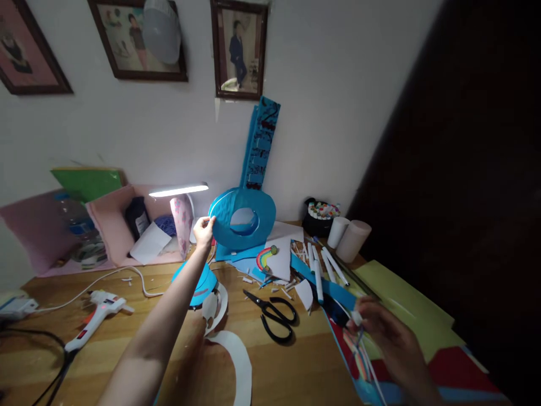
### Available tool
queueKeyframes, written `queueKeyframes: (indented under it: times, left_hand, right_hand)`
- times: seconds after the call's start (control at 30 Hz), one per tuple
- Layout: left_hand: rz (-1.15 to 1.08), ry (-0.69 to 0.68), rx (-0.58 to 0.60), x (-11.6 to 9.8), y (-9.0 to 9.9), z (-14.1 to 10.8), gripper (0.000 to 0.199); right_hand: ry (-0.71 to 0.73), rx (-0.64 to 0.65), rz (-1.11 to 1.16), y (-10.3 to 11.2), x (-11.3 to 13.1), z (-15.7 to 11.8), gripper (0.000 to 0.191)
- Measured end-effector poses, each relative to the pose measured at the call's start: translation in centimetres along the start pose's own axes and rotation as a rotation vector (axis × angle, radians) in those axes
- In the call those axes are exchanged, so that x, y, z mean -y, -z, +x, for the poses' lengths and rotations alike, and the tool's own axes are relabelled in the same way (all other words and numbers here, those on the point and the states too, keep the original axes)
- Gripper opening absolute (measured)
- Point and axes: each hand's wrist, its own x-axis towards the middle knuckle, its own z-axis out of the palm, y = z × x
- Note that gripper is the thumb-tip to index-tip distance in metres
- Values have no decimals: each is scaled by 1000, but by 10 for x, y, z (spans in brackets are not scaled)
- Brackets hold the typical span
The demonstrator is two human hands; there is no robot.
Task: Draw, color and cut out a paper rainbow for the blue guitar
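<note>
My left hand (pixel 203 231) pinches the left edge of a blue oval ring (pixel 265 217), which stands upright with a hole in its middle. Behind the ring rises a tall blue strip (pixel 260 149) with dark markings, leaning toward the wall. On the right, my right hand (pixel 382 327) is closed and a bit blurred; between its fingers is a small white piece (pixel 357 318) whose kind I cannot make out. White cords hang just below those fingers. Black-handled scissors (pixel 274 316) lie open on the table between my arms.
A white glue gun (pixel 99 316) lies at left with its cable. A lit lamp (pixel 180 190) stands by pink boxes (pixel 112 225). White markers (pixel 316 276), paper scraps and a rainbow cutout (pixel 265 259) lie at centre right, near white rolls (pixel 354 239) and yellow sheets (pixel 406 293).
</note>
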Motion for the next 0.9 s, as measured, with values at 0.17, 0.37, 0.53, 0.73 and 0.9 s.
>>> queueKeyframes:
  times: [0.17, 0.37, 0.53, 0.73, 0.9]
  left_hand:
    - [-20, 36, -26, 9, 3, -3, 29]
    - [-3, 105, -41, 21, 15, -11, 29]
    - [47, 132, -20, 24, 27, -10, 30]
    - [125, 97, 22, 13, 37, -15, 31]
    - [211, 31, 75, -5, 65, -55, 32]
  right_hand:
    - [-41, 127, -5, -26, -9, 3, 22]
    - [51, 415, -51, -82, 2, 10, 18]
    - [-7, 546, -135, -121, 2, -1, 17]
    - [18, 599, -199, -156, -8, -9, 18]
    - [51, 664, -182, -180, -5, -15, 20]
